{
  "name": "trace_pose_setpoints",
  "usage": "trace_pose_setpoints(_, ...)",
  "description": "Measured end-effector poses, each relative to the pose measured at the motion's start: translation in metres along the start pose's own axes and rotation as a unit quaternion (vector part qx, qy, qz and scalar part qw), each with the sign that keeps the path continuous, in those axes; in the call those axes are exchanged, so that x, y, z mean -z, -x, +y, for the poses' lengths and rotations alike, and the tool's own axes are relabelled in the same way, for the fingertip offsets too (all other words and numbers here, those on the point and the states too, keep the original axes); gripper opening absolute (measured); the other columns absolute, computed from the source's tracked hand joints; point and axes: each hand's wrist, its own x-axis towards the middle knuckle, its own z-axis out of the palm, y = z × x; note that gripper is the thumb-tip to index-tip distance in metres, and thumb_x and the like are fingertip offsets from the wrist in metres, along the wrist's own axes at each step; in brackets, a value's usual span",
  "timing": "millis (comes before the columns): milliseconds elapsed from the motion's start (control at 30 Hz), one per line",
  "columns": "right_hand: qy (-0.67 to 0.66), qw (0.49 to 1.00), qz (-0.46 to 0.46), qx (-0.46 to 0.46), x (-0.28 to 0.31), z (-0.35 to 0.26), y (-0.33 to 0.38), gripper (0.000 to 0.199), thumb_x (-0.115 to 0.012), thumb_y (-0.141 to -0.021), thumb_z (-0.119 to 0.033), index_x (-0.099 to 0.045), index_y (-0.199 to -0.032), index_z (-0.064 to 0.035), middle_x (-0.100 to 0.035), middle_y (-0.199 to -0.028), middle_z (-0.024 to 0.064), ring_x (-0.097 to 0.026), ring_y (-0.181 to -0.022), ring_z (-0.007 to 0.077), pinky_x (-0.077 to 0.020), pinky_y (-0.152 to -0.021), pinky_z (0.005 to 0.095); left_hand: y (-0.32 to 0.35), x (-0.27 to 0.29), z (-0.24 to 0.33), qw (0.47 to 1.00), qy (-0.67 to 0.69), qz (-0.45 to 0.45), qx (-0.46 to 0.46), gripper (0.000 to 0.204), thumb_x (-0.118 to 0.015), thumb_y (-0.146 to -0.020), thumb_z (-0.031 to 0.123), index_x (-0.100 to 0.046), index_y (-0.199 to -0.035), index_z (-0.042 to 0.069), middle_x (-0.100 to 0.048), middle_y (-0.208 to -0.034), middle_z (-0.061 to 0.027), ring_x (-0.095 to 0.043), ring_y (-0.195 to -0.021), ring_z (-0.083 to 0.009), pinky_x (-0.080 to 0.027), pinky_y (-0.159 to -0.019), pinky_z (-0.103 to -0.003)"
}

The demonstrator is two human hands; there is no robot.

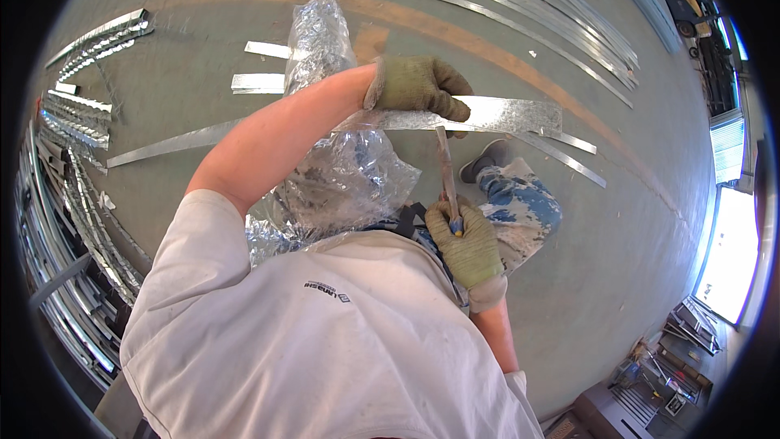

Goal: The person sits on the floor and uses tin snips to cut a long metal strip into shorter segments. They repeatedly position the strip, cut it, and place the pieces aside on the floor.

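My left hand (pixel 416 85), in an olive work glove, is closed over a long flat galvanized metal strip (pixel 512 115), its thumb and fingers round the near edge. The strip lies crosswise in front of me. Closer to my body, my right hand (pixel 470 245), gloved alike, grips what looks like a flat file (pixel 445 164) by its handle. The file points away from me, and its far tip reaches the strip's near edge; I cannot tell whether they touch. Clear plastic film (pixel 349 179) covers my left leg under the strip.
Several long metal strips (pixel 487 0) lie on the floor ahead. Short metal pieces (pixel 258 83) lie beyond my left arm. Bundled metal profiles (pixel 65 268) line the left side. My right shoe (pixel 485 158) stands beneath the strip. A bright doorway (pixel 727 252) and equipment (pixel 662 382) are at the right.
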Motion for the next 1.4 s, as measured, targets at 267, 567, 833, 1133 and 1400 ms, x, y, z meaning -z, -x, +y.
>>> trace_pose_setpoints(267,0.013,1.000,-0.002,-0.024,-0.002,-0.009,-0.003,0.028,-0.081,-0.104,-0.026,-0.076,-0.114,0.0007,-0.075,-0.109,0.0240,-0.073,-0.098,0.0429,-0.0575,-0.087,0.0507,0.007,-0.005,0.014,1.000,0.003,0.009,0.029,0.032,-0.087,-0.104,0.025,-0.085,-0.126,0.002,-0.087,-0.106,-0.0051,-0.077,-0.099,-0.0141,-0.060,-0.093,-0.034)
trace_pose_setpoints(567,0.067,0.998,0.018,-0.001,-0.012,0.007,-0.004,0.030,-0.081,-0.105,-0.029,-0.075,-0.109,0.0004,-0.074,-0.104,0.0248,-0.072,-0.093,0.0459,-0.0571,-0.083,0.0532,0.003,-0.013,0.016,1.000,-0.002,0.012,0.029,0.032,-0.089,-0.101,0.019,-0.085,-0.125,-0.001,-0.087,-0.107,-0.0082,-0.077,-0.100,-0.0156,-0.061,-0.095,-0.035)
trace_pose_setpoints(833,0.001,0.999,-0.042,-0.025,0.001,0.014,-0.014,0.029,-0.082,-0.104,-0.027,-0.074,-0.105,0.0007,-0.074,-0.093,0.0201,-0.070,-0.081,0.0359,-0.0567,-0.078,0.0480,-0.011,-0.010,0.006,0.998,0.003,0.009,0.056,0.035,-0.088,-0.101,0.015,-0.083,-0.131,-0.003,-0.087,-0.110,-0.0123,-0.081,-0.098,-0.0173,-0.064,-0.090,-0.035)
trace_pose_setpoints(1133,-0.239,0.940,-0.199,-0.136,0.018,0.036,-0.030,0.023,-0.084,-0.103,-0.021,-0.078,-0.099,0.0008,-0.076,-0.089,0.0088,-0.069,-0.080,0.0148,-0.0565,-0.076,0.0350,-0.023,-0.012,0.005,0.994,0.012,0.019,0.106,0.038,-0.090,-0.100,0.012,-0.081,-0.134,-0.004,-0.087,-0.114,-0.0145,-0.082,-0.099,-0.0186,-0.067,-0.090,-0.034)
trace_pose_setpoints(1400,-0.497,0.802,-0.313,-0.113,0.000,0.091,-0.046,0.029,-0.082,-0.099,-0.018,-0.075,-0.080,0.0026,-0.078,-0.102,0.0195,-0.070,-0.081,0.0224,-0.0558,-0.072,0.0382,-0.030,-0.012,0.004,0.993,-0.003,0.016,0.114,0.038,-0.089,-0.101,0.014,-0.081,-0.132,-0.006,-0.087,-0.112,-0.0141,-0.083,-0.101,-0.0190,-0.066,-0.093,-0.035)
